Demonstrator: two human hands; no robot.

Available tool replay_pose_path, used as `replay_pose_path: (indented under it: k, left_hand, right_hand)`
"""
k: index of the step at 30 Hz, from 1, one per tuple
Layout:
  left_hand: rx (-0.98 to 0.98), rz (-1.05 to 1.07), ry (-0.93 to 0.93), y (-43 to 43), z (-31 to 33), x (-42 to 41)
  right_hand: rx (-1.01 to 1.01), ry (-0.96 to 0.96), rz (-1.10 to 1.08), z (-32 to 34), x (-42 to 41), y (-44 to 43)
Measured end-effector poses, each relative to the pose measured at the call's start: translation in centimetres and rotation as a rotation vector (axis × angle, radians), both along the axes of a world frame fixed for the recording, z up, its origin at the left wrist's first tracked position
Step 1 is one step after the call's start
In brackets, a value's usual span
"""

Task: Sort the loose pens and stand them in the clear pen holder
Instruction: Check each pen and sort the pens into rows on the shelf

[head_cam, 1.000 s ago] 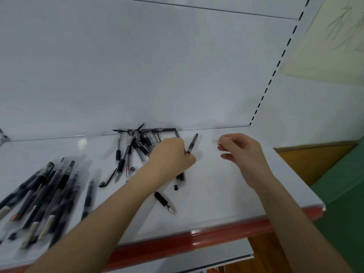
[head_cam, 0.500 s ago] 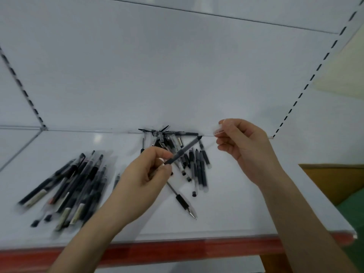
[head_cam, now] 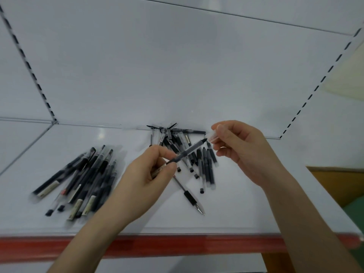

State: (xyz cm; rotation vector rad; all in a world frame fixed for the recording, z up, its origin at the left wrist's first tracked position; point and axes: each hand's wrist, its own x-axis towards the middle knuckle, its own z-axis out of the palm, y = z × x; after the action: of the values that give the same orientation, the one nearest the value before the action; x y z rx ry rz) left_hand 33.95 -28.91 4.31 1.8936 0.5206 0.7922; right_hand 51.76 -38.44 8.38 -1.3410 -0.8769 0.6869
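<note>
The left hand [head_cam: 145,180] pinches a slim dark pen [head_cam: 189,151] between thumb and curled fingers. Its far tip almost meets a clear plastic cap [head_cam: 213,137] pinched in the right hand [head_cam: 242,152]. On the smooth white shelf [head_cam: 246,209] with its red front lip [head_cam: 177,245], a blurred bundle of pens [head_cam: 78,180] lies left. A tangled heap [head_cam: 177,142] lies far centre, and a rubber-gripped pen [head_cam: 190,197] lies nearer.
</note>
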Motion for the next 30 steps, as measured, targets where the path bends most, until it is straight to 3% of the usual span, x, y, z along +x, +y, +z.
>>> replay_pose_path:
  k: [8,15,30]
  left_hand:
    - [-0.010,0.021,-0.018,0.3,-0.2,-0.3]
    - [-0.050,0.043,-0.045,1.0,0.2,-1.1]
    - [-0.028,0.018,0.002,0.6,0.6,-2.0]
  right_hand:
    - [0.070,0.113,-0.049,-0.1,0.0,0.2]
    - [-0.032,-0.268,-0.058,-0.3,-0.4,0.0]
    - [-0.025,-0.426,0.035,0.4,-0.8,-0.3]
